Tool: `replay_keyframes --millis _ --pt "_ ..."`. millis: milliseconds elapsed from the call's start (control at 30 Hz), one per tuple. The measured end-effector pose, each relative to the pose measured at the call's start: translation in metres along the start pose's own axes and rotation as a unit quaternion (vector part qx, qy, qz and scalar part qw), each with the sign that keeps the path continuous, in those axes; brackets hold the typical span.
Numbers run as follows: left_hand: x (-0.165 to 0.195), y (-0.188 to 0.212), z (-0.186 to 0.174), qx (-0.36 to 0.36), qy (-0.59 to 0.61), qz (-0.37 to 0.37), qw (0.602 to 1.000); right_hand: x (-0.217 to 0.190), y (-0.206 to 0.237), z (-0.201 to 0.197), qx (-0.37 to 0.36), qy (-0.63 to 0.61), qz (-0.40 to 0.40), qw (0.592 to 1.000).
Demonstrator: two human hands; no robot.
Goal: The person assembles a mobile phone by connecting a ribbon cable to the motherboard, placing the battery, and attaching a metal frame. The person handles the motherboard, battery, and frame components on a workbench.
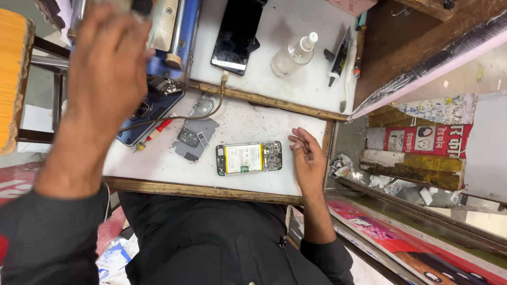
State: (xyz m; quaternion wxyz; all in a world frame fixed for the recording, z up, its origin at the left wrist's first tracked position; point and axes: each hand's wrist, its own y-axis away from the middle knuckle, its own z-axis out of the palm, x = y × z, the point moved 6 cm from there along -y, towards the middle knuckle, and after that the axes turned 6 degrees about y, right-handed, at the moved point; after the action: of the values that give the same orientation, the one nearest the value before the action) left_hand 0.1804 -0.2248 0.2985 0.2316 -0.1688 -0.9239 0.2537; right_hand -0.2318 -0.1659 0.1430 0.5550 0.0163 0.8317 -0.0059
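Observation:
An opened phone (248, 158) with its back off lies flat on the white work surface (264, 119), showing a pale battery and circuit boards. My right hand (309, 158) rests on the surface just right of it, fingers loosely curled and holding nothing. My left hand (105, 68) is raised at the upper left, blurred, with its back towards me. Its fingertips reach a dark object at the top edge, beside a blue machine (182, 37). Whether it grips anything is hidden. A grey back cover (193, 138) with small parts on it lies left of the opened phone.
A dark blue phone (150, 113) and a red-handled screwdriver (156, 132) lie by the machine, crossed by a brown cable (211, 108). On the raised shelf behind are a black phone (237, 34), a clear spray bottle (293, 53) and a black tube (338, 58). A wooden rim (211, 191) edges the front.

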Motion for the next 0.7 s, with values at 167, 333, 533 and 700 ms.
replay_keyframes --millis 167,333,533,700 --pt "0.006 -0.003 0.010 -0.039 -0.081 0.010 0.996 0.005 0.019 -0.011 0.015 0.041 0.010 0.999" --pt "0.021 0.028 0.022 -0.008 -0.105 0.000 0.994 -0.012 0.022 -0.008 0.004 0.182 -0.094 0.979" --pt "0.061 0.099 0.068 -0.035 0.064 -0.126 0.989 -0.029 0.015 0.002 0.001 0.268 -0.153 0.951" --pt "0.088 0.148 0.112 -0.075 0.067 -0.172 0.980 -0.019 0.012 0.004 0.001 0.257 -0.145 0.956"
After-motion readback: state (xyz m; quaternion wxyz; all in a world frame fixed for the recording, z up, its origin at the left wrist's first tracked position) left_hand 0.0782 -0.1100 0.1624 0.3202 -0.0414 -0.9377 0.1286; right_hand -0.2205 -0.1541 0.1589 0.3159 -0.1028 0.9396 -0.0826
